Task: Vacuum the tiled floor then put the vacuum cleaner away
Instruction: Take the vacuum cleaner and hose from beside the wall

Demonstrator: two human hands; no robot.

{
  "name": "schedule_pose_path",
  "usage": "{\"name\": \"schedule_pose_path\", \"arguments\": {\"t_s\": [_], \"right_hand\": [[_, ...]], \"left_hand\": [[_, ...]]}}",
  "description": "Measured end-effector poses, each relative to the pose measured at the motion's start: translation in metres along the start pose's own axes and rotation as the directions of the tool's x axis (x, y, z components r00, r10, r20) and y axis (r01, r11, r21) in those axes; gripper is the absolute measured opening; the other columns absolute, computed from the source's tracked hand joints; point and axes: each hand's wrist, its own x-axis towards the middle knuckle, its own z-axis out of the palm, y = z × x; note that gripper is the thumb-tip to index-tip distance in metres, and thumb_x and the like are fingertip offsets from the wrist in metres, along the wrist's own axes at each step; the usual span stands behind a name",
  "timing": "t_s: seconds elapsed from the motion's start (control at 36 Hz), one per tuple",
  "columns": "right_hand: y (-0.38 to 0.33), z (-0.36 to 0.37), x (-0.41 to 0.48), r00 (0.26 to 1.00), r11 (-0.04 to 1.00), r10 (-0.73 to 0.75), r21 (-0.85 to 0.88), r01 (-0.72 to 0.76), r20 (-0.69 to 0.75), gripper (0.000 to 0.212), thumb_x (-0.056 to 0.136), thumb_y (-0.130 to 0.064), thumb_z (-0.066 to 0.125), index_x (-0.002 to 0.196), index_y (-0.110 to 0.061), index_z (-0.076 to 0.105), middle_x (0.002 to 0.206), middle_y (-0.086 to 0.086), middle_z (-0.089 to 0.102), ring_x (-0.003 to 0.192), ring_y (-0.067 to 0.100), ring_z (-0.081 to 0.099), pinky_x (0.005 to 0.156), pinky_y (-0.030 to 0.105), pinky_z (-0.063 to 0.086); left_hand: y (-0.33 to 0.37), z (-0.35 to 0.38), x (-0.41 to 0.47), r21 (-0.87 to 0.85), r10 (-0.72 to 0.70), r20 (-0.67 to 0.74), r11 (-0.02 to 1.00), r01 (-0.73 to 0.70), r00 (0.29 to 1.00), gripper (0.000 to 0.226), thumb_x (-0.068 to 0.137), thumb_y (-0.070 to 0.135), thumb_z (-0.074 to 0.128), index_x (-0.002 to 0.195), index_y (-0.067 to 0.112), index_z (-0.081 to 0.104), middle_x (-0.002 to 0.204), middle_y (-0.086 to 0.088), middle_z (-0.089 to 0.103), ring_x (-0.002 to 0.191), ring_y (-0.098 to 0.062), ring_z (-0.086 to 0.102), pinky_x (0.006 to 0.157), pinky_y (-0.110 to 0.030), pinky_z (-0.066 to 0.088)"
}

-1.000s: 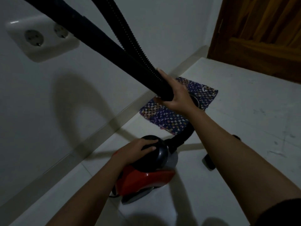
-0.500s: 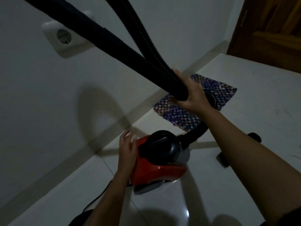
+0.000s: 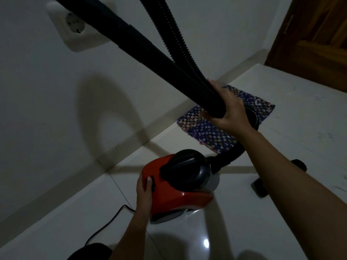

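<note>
A small red and black vacuum cleaner point(image 3: 180, 186) stands on the white tiled floor point(image 3: 244, 231) near the wall. My left hand point(image 3: 145, 186) rests against its red rear end, the thumb pressing a dark button there. My right hand point(image 3: 230, 111) grips the lower end of the black rigid tube point(image 3: 142, 47), which slants up to the top left. The ribbed black hose point(image 3: 174, 34) runs alongside the tube and loops down behind my right hand into the cleaner's front. A black power cord point(image 3: 110, 220) trails from the cleaner's rear to the bottom left.
A white double wall socket point(image 3: 75, 32) sits on the wall at top left. A woven purple mat point(image 3: 212, 128) lies by the skirting behind the cleaner. A wooden door point(image 3: 317, 44) stands at top right. A dark object point(image 3: 260, 188) lies on the floor under my right forearm.
My left hand left the black top handle, moved round to the cleaner's red rear end, and now presses a button there. My right hand kept its grip on the tube.
</note>
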Motion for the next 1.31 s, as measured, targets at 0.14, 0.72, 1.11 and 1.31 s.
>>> {"name": "schedule_pose_path", "arguments": {"t_s": [0.14, 0.72, 1.11, 1.31], "right_hand": [[0.006, 0.004, 0.003, 1.000, 1.000, 0.027, 0.013, -0.027, 0.004, 0.082, 0.078, -0.048, 0.066, 0.149, -0.033, 0.028, 0.125, 0.008, 0.060, 0.114, 0.026, 0.056, 0.100, 0.058, 0.039], [0.020, 0.015, 0.001, 1.000, 1.000, 0.014, -0.007, -0.014, 0.011, 0.078, 0.078, -0.050, 0.062, 0.147, -0.027, 0.035, 0.114, 0.011, 0.063, 0.107, 0.031, 0.059, 0.095, 0.057, 0.041], [0.026, 0.006, 0.002, 0.996, 1.000, -0.026, 0.020, 0.024, 0.083, 0.081, 0.075, -0.049, 0.065, 0.147, -0.034, 0.031, 0.106, 0.008, 0.064, 0.099, 0.031, 0.061, 0.084, 0.055, 0.047], [0.025, -0.028, 0.001, 1.000, 1.000, -0.007, 0.024, 0.007, 0.027, 0.080, 0.076, -0.054, 0.063, 0.146, -0.039, 0.028, 0.109, 0.005, 0.063, 0.102, 0.025, 0.059, 0.089, 0.053, 0.044]], "left_hand": [[-0.009, -0.001, 0.004, 0.007, -0.054, -0.008, 0.999, 0.054, 0.998, 0.082, 0.073, 0.079, 0.043, 0.143, 0.044, 0.021, 0.152, -0.003, 0.032, 0.132, -0.031, 0.042, 0.103, -0.060, 0.040], [0.001, 0.002, -0.001, -0.038, -0.084, 0.003, 0.996, 0.084, 0.996, 0.076, 0.078, 0.066, 0.042, 0.145, 0.040, 0.018, 0.152, -0.004, 0.031, 0.132, -0.032, 0.041, 0.104, -0.060, 0.039], [0.187, 0.019, -0.077, 0.170, 0.726, -0.061, 0.684, -0.709, 0.685, 0.042, 0.093, 0.040, 0.046, 0.133, 0.026, 0.047, 0.138, 0.008, 0.049, 0.129, -0.001, 0.042, 0.108, -0.013, 0.032], [0.340, 0.064, -0.097, 0.390, 0.781, 0.623, -0.260, -0.883, 0.046, 0.047, 0.090, 0.037, 0.052, 0.128, 0.008, 0.056, 0.126, -0.008, 0.060, 0.119, -0.021, 0.054, 0.102, -0.035, 0.043]]}}
